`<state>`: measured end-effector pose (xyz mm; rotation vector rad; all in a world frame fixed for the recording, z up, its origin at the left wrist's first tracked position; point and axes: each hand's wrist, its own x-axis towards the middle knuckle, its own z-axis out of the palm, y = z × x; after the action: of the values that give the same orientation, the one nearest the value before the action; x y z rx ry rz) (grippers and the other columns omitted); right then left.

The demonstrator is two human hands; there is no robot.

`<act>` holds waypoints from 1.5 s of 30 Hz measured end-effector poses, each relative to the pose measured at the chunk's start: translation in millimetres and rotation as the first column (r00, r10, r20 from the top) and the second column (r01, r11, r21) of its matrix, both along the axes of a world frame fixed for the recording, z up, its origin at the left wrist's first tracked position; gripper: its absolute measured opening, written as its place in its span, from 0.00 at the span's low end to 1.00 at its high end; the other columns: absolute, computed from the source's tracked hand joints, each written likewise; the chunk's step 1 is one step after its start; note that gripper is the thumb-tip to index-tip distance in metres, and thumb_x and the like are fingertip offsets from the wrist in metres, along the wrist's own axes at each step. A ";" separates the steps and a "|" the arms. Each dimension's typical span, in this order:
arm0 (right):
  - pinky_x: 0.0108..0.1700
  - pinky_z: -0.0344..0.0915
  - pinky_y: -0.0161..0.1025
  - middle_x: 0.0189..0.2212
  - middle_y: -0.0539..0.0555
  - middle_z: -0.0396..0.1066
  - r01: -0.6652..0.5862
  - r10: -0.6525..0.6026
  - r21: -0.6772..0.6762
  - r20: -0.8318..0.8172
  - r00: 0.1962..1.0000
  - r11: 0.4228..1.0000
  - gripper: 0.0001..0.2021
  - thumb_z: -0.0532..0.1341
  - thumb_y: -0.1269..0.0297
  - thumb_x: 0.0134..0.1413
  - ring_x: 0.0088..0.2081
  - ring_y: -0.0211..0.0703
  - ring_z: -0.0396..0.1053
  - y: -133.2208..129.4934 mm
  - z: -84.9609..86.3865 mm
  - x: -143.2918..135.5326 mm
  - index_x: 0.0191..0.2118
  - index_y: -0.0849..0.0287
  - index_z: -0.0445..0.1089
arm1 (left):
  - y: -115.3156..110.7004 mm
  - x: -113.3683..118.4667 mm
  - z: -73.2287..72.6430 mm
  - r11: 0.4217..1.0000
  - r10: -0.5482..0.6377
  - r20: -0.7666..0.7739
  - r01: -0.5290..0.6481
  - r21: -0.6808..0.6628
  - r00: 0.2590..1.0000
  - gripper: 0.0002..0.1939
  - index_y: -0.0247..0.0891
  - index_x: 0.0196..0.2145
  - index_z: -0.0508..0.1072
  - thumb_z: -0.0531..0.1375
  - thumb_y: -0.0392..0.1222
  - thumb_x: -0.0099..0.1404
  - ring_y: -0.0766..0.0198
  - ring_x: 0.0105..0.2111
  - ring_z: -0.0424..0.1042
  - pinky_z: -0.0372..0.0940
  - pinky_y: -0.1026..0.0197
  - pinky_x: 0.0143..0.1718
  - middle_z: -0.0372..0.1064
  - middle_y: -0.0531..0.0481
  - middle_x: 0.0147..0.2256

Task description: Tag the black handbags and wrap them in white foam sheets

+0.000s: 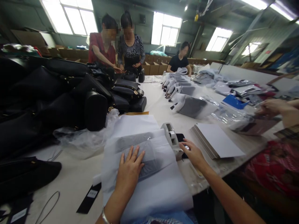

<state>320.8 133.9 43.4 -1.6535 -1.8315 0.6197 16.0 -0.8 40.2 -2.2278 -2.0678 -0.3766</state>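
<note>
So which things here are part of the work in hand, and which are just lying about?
In the work, judging by the hands:
- white wrapping paper, under the left hand
- dark item showing through it
- tape dispenser, at the right hand

Lying about, untouched:
- black handbags
- crumpled clear plastic
- stack of boards
- black tag

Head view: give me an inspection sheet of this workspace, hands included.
Surface: pale table, heavily loaded.
Job's things: dark item showing through white paper; tape dispenser beside it.
Clutter: black bags piled left, crumpled clear plastic, stack of boards right.
Grippers: bare hands; left hand spread on the paper, right hand at the dispenser.
Cables: nothing seen; thin dark cord lower left.
Surroundings: three people beyond the table; another person's hands far right.
</note>
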 end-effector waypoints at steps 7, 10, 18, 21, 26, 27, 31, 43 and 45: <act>0.63 0.56 0.51 0.61 0.63 0.64 0.063 -0.215 -0.264 -0.601 0.770 0.962 0.17 0.71 0.48 0.41 0.61 0.59 0.63 -23.9 -3.0 -21.3 0.31 0.58 0.81 | -2.2 0.4 6.5 1.000 -0.002 -0.039 0.001 -0.026 0.999 0.24 0.48 0.61 0.67 0.59 0.38 0.69 0.44 0.65 0.57 0.61 0.35 0.58 0.57 0.48 0.66; 0.61 0.60 0.47 0.61 0.59 0.66 0.142 -0.241 -0.200 -0.668 0.704 0.969 0.15 0.72 0.51 0.43 0.61 0.55 0.64 -40.2 7.3 -23.6 0.34 0.56 0.81 | -2.3 1.1 9.0 0.999 -0.006 -0.042 0.005 -0.039 0.999 0.24 0.48 0.62 0.67 0.59 0.39 0.69 0.45 0.65 0.57 0.61 0.35 0.58 0.56 0.48 0.66; 0.37 0.73 0.34 0.37 0.57 0.79 0.068 -0.436 -0.466 -0.755 0.489 0.882 0.22 0.76 0.49 0.35 0.37 0.42 0.76 -81.3 -11.1 -16.2 0.36 0.59 0.80 | -0.3 1.0 7.8 0.998 -0.005 -0.040 0.003 -0.057 0.999 0.23 0.48 0.61 0.67 0.58 0.39 0.70 0.45 0.65 0.57 0.61 0.36 0.58 0.56 0.48 0.66; 0.31 0.72 0.35 0.31 0.56 0.78 0.109 -0.409 -0.433 -0.695 0.592 0.895 0.25 0.76 0.45 0.32 0.29 0.40 0.74 -77.0 -27.7 -15.6 0.34 0.60 0.80 | -0.2 0.4 7.7 0.998 -0.012 -0.034 0.010 -0.055 0.999 0.23 0.48 0.61 0.67 0.58 0.39 0.70 0.44 0.65 0.57 0.61 0.35 0.58 0.56 0.48 0.66; 0.27 0.68 0.36 0.24 0.53 0.76 0.157 -0.338 -0.337 -0.592 0.732 0.928 0.23 0.74 0.46 0.36 0.22 0.38 0.67 -61.5 -29.2 -3.6 0.33 0.61 0.80 | 0.9 0.0 10.1 0.997 -0.012 -0.022 0.011 -0.071 1.000 0.24 0.47 0.61 0.67 0.59 0.39 0.69 0.44 0.65 0.57 0.61 0.36 0.58 0.56 0.48 0.66; 0.27 0.68 0.36 0.24 0.53 0.76 0.160 -0.300 -0.293 -0.530 0.793 0.943 0.21 0.73 0.47 0.39 0.22 0.38 0.68 -59.9 -27.0 2.0 0.33 0.60 0.80 | 1.3 -0.1 10.7 0.997 -0.013 -0.018 0.012 -0.075 1.000 0.24 0.47 0.61 0.67 0.59 0.39 0.69 0.44 0.65 0.57 0.61 0.35 0.58 0.56 0.48 0.66; 0.34 0.69 0.40 0.30 0.54 0.78 0.085 -0.086 -0.018 -0.102 0.991 0.996 0.15 0.63 0.50 0.55 0.28 0.45 0.74 -58.2 -14.3 28.5 0.37 0.56 0.80 | 2.9 -1.9 12.7 0.996 -0.025 0.019 0.027 -0.082 1.000 0.23 0.47 0.61 0.67 0.59 0.40 0.69 0.43 0.65 0.57 0.61 0.35 0.58 0.57 0.47 0.66; 0.36 0.63 0.35 0.30 0.52 0.74 -0.849 0.778 0.186 0.342 0.528 0.494 0.08 0.60 0.62 0.64 0.32 0.38 0.70 -19.6 97.7 -69.9 0.38 0.56 0.76 | 15.5 -57.7 30.2 0.989 0.026 0.289 0.018 -0.147 0.957 0.35 0.49 0.65 0.61 0.50 0.24 0.65 0.55 0.59 0.68 0.71 0.53 0.52 0.56 0.51 0.66; 0.33 0.61 0.34 0.27 0.51 0.73 -0.923 0.865 0.129 0.321 0.385 0.363 0.09 0.61 0.60 0.63 0.29 0.37 0.69 -8.9 104.5 -111.3 0.35 0.57 0.76 | 20.4 -68.4 34.4 0.989 0.015 0.308 0.031 -0.146 0.951 0.33 0.47 0.65 0.60 0.56 0.27 0.65 0.54 0.61 0.66 0.69 0.52 0.55 0.55 0.48 0.67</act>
<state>209.6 125.0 147.9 -0.3317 -2.7967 0.5500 -52.4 19.7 74.5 -2.3947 -2.3077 -0.6286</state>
